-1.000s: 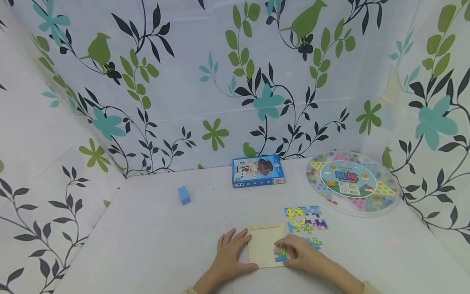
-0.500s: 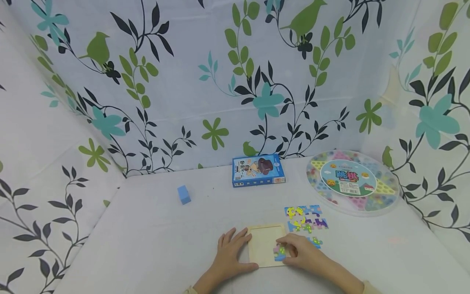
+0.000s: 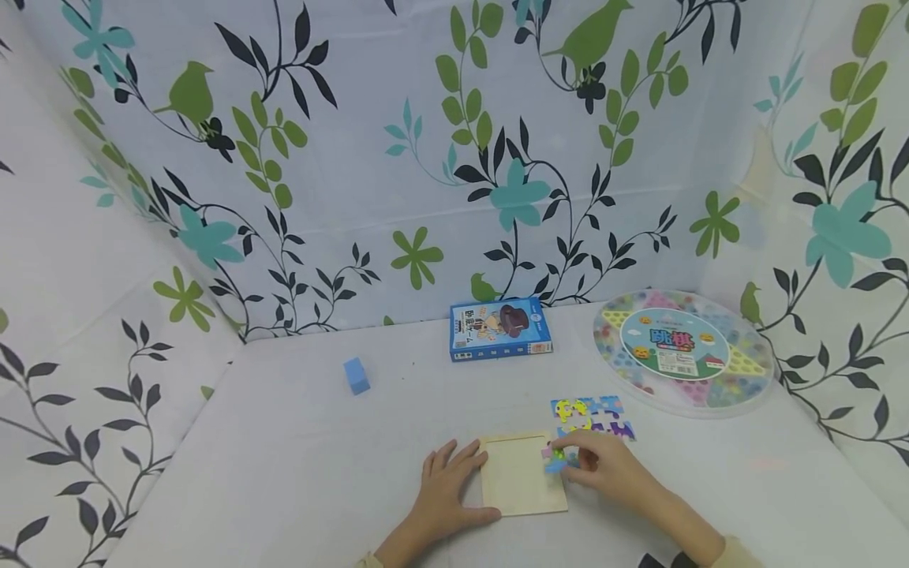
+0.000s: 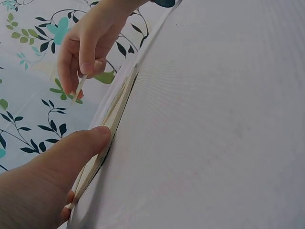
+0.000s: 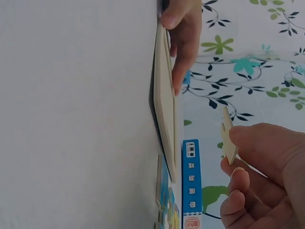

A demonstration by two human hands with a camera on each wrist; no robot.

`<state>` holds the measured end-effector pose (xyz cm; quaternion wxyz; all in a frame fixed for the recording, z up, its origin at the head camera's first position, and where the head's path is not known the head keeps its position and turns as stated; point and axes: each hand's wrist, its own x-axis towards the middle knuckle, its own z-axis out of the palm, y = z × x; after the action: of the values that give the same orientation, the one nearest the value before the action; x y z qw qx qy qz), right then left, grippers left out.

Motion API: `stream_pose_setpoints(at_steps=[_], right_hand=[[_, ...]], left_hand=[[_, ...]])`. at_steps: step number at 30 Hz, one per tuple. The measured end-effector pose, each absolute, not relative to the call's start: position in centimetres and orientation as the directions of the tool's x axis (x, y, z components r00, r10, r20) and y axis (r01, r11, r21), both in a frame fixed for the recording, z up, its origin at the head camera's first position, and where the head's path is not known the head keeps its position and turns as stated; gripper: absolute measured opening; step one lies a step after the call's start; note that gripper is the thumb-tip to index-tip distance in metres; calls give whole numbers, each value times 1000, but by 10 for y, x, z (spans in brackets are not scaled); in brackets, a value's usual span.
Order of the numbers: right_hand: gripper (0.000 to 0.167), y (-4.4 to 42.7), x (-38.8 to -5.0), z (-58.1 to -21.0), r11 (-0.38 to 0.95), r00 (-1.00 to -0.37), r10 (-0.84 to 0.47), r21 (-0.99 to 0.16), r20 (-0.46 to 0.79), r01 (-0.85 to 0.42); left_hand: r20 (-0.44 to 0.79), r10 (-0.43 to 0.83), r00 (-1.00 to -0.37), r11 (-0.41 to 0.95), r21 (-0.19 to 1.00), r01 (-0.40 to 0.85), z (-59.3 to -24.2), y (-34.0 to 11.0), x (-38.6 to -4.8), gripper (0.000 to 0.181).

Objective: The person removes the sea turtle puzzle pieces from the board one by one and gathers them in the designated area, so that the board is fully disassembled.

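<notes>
A shallow wooden puzzle tray lies on the white table with its bare bottom showing. My left hand rests along its left side, fingers spread, and the thumb touches the near edge. My right hand pinches a colourful jigsaw piece between thumb and fingers, raised over the tray's right side. Seen edge-on in the right wrist view, that piece is pale wood and apart from the tray. Several more jigsaw pieces lie beyond the tray to the right, some of them hidden by the right hand.
A blue game box lies at the back of the table. To its right is a round, clear-lidded board game. A small blue block stands at the back left. Patterned cloth walls in the table.
My right hand has lifted the jigsaw piece from the tray's lower right corner and carried it up and to the right. The left hand has stayed put.
</notes>
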<state>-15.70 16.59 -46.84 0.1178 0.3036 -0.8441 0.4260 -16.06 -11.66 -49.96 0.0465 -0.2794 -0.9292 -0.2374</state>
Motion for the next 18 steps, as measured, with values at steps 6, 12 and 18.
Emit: stream_pose_setpoints(at_steps=[6,12,18], right_hand=[[28,180,-157,-461,462,-781,-379,-630,496,-624],[29,196,-155,-458,475,-772,-321,-611,549,-633],[28,210,-151,-462,490,-802,-290,-638,523,-594]], left_hand=[[239,511,-826,720,406,563,-499,-117,-161,79],[244,506,-827,720,409,561,-499,-117,-162,78],[211,498,-841,732,419,538,-498,-117,-161,79]])
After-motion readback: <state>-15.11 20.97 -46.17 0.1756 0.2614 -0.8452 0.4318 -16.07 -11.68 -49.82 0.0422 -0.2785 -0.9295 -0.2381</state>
